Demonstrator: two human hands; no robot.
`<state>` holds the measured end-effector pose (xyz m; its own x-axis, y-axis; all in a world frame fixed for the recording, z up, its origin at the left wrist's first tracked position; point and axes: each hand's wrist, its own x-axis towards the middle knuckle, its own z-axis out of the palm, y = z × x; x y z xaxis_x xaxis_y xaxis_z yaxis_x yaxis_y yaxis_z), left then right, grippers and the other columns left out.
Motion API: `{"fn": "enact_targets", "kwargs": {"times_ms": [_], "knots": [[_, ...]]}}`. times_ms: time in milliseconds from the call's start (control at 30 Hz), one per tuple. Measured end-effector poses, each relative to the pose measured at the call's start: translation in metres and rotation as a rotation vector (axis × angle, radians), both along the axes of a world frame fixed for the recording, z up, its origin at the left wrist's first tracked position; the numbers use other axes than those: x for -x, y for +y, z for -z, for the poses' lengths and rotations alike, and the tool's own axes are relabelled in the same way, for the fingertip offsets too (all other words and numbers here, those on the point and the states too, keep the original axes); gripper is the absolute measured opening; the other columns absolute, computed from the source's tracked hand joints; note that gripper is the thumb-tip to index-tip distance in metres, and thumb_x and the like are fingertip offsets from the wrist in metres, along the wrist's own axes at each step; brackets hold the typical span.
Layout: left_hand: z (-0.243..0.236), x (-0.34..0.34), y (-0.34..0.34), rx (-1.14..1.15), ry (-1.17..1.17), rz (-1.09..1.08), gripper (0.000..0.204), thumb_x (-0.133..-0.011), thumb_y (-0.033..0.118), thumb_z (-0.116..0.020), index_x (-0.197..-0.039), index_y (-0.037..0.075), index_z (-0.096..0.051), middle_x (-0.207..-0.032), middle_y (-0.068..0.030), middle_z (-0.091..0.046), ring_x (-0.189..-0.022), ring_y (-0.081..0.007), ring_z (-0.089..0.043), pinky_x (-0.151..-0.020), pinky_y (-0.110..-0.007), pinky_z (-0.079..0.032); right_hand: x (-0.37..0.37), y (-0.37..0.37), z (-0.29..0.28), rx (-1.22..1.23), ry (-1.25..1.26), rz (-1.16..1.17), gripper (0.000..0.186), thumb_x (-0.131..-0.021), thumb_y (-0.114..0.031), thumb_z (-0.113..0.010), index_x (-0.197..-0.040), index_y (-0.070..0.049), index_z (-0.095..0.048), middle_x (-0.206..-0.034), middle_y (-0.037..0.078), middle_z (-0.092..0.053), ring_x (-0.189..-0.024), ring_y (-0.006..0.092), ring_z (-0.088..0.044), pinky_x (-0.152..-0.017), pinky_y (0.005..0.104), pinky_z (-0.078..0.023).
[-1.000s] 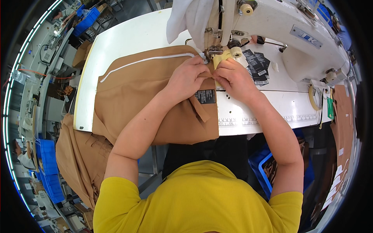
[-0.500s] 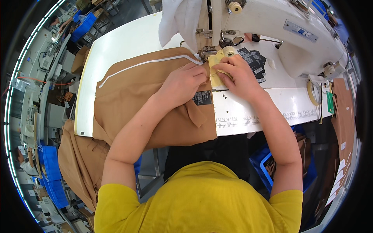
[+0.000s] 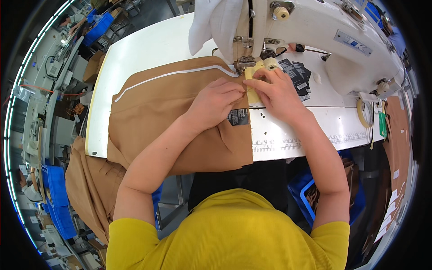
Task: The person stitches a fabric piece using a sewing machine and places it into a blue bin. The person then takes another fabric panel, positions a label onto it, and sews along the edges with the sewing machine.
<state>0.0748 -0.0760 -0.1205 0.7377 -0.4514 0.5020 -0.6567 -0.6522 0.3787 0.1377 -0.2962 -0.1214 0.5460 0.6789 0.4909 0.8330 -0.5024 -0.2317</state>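
Note:
A brown fabric panel (image 3: 171, 117) lies flat on the sewing table, with a white strip (image 3: 171, 73) running along its far edge toward the presser foot (image 3: 245, 63). My left hand (image 3: 217, 102) rests on the panel, its fingers closed in a pinch on the fabric near its right edge. My right hand (image 3: 280, 92) is closed too, thumb and forefinger meeting the same fabric edge just in front of the presser foot. A black printed label (image 3: 238, 117) lies on the panel beside my left hand. Under my right fingers, a yellow patch (image 3: 253, 95) covers part of the machine bed.
The white sewing machine (image 3: 333, 40) arches over the far right. Several black labels (image 3: 297, 74) lie beneath its arm. A ruler strip (image 3: 288, 145) runs along the table's front edge. More brown fabric (image 3: 90, 184) hangs at the left; a blue crate (image 3: 306, 198) stands below right.
My right fingers have come left to the fabric edge, near my left fingertips. Both hands have drawn slightly nearer to me, and the fabric fold by my left hand lies flatter.

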Motion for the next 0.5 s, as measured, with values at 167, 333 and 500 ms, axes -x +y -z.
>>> {"fn": "enact_targets", "kwargs": {"times_ms": [167, 333, 500], "knots": [[-0.001, -0.0003, -0.0019, -0.02, 0.009, -0.023, 0.017, -0.08, 0.0, -0.062, -0.096, 0.003, -0.067, -0.107, -0.0032, -0.065, -0.091, -0.0269, -0.058, -0.081, -0.037, -0.051, -0.0016, -0.0006, -0.0005, 0.031, 0.014, 0.021, 0.032, -0.083, -0.007, -0.065, -0.113, -0.02, -0.069, -0.107, 0.002, -0.058, -0.105, 0.0234, -0.053, -0.089, 0.0376, -0.041], [0.0009, -0.0014, 0.0003, -0.036, -0.002, -0.017, 0.017, -0.08, 0.0, -0.062, -0.096, 0.003, -0.067, -0.107, -0.0032, -0.065, -0.09, -0.0271, -0.058, -0.08, -0.037, -0.051, -0.0001, 0.0001, 0.0012, 0.033, -0.002, 0.032, 0.034, -0.083, -0.007, -0.065, -0.113, -0.021, -0.069, -0.107, 0.002, -0.058, -0.106, 0.0242, -0.053, -0.09, 0.0385, -0.04], [0.001, -0.0002, -0.0004, -0.015, -0.003, -0.022, 0.018, -0.078, 0.0, -0.063, -0.096, 0.003, -0.067, -0.106, -0.0035, -0.066, -0.09, -0.0273, -0.059, -0.079, -0.037, -0.052, 0.0025, 0.001, -0.0014, 0.057, 0.007, 0.073, 0.035, -0.082, -0.007, -0.066, -0.114, -0.022, -0.068, -0.105, 0.005, -0.058, -0.108, 0.0264, -0.052, -0.09, 0.0402, -0.04]]}}
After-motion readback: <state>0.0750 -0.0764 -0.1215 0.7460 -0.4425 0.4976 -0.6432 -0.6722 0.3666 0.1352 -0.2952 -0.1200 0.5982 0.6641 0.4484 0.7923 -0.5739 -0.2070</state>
